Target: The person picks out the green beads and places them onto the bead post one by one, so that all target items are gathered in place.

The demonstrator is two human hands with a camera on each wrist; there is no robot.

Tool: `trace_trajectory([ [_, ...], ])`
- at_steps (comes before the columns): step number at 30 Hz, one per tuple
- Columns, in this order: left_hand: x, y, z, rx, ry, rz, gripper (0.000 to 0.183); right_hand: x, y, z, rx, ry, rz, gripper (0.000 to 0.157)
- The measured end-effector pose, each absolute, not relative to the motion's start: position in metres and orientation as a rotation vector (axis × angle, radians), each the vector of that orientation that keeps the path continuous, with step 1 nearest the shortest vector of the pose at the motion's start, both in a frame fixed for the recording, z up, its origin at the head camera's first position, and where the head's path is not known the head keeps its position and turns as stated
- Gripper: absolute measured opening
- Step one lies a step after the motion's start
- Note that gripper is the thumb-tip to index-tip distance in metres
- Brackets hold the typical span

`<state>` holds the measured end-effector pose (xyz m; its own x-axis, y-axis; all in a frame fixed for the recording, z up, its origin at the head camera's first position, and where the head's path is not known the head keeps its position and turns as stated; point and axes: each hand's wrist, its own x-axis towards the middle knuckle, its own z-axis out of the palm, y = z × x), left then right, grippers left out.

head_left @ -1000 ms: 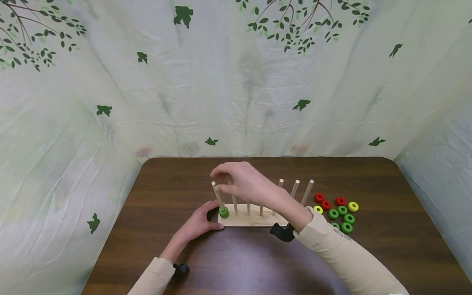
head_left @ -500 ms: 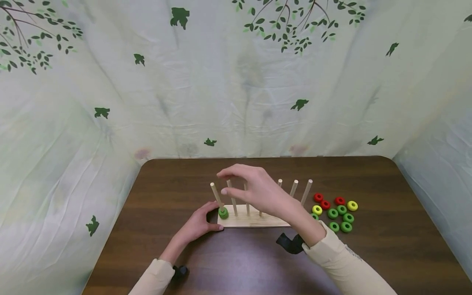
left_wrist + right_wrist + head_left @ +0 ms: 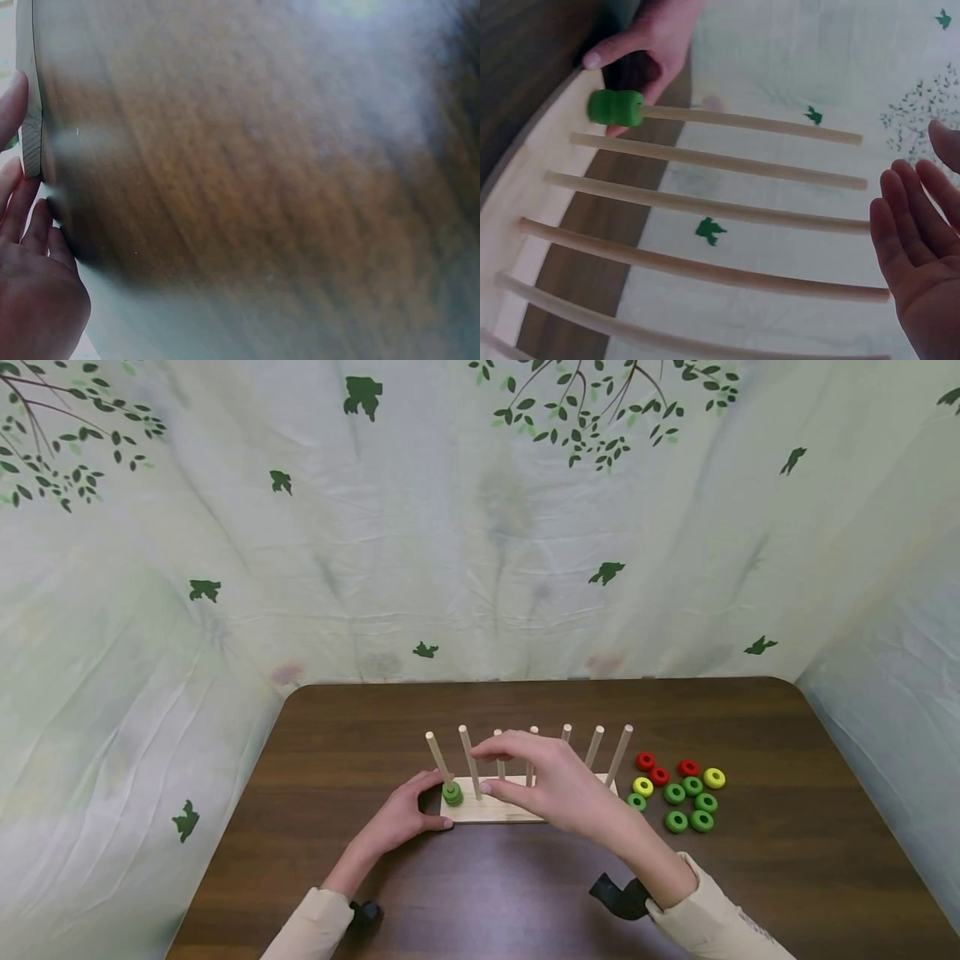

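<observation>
A pale wooden peg board (image 3: 487,812) with several upright pegs lies on the table in the head view. My left hand (image 3: 401,814) grips its left end, thumb at the front edge and fingers around the back; the left wrist view shows the fingers at the board's end (image 3: 31,142). Two green rings (image 3: 615,108) sit stacked at the bottom of the leftmost peg (image 3: 437,753). Over the middle pegs hovers my right hand (image 3: 566,787), its fingers extended, thumb apart, and nothing held. In the right wrist view, that hand (image 3: 922,262) is beside the peg tops.
Loose rings lie right of the board: red rings (image 3: 688,768), yellow rings (image 3: 714,778) and several green rings (image 3: 676,822). The brown table (image 3: 360,718) meets a leaf-printed cloth (image 3: 450,568) behind it.
My right hand has moved away from the leftmost peg, rightward and lower, toward the middle pegs. The left hand stays on the board's left end.
</observation>
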<state>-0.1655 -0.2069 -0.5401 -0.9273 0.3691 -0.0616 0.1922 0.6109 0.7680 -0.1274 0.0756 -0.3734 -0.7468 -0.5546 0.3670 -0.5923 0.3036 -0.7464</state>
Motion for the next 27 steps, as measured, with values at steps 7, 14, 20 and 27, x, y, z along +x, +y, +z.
trace_trajectory([
  [7, -0.165, -0.207, -0.541, 0.448, 2.63, 1.2, 0.069, -0.115, 0.086, -0.394, 1.02, -2.585, 1.463, 0.033],
  [14, -0.166, -0.207, -0.542, 0.451, 2.635, 1.202, 0.069, -0.105, 0.098, -0.409, 0.885, -2.634, 1.509, 0.034],
  [20, -0.165, -0.207, -0.54, 0.465, 2.634, 1.206, 0.069, -0.096, 0.111, -0.427, 0.81, -2.647, 1.487, 0.034],
  [27, -0.165, -0.207, -0.542, 0.472, 2.641, 1.202, 0.069, -0.086, 0.13, -0.449, 0.621, -2.676, 1.587, 0.035],
])
